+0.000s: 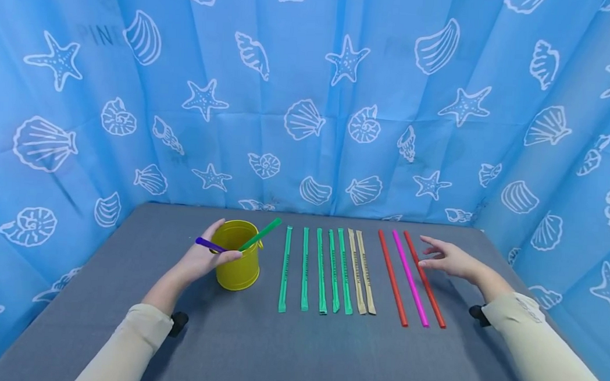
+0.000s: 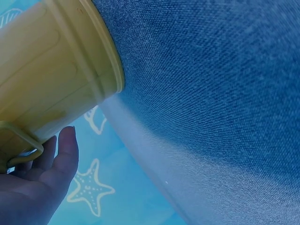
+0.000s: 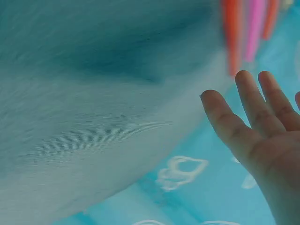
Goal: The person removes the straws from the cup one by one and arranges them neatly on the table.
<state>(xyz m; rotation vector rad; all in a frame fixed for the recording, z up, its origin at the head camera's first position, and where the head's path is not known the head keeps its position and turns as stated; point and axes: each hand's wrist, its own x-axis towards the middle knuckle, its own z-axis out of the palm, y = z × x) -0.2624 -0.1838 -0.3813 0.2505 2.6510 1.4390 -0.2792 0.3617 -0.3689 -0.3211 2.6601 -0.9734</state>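
Note:
My left hand [image 1: 203,261] holds the yellow bucket [image 1: 238,275] by its left side, thumb across the front of the rim. In the left wrist view, fingers [image 2: 69,152] lie against the bucket's wall [image 2: 56,70], beside its wire handle [image 2: 28,140]. A purple straw [image 1: 209,244] leans out over the left rim, close to the thumb. A green straw [image 1: 263,233] sticks out toward the right. My right hand [image 1: 450,259] hovers with spread, relaxed fingers at the rightmost red straw [image 1: 431,294], holding nothing. Beside that lie a magenta straw [image 1: 412,281] and another red straw [image 1: 393,277].
Several green paper-wrapped straws [image 1: 305,272] lie in a row right of the bucket, followed by two beige wrapped straws [image 1: 356,275]. All rest on a grey cloth-covered table [image 1: 326,361]. A blue curtain with shells and starfish [image 1: 338,157] hangs behind and on both sides.

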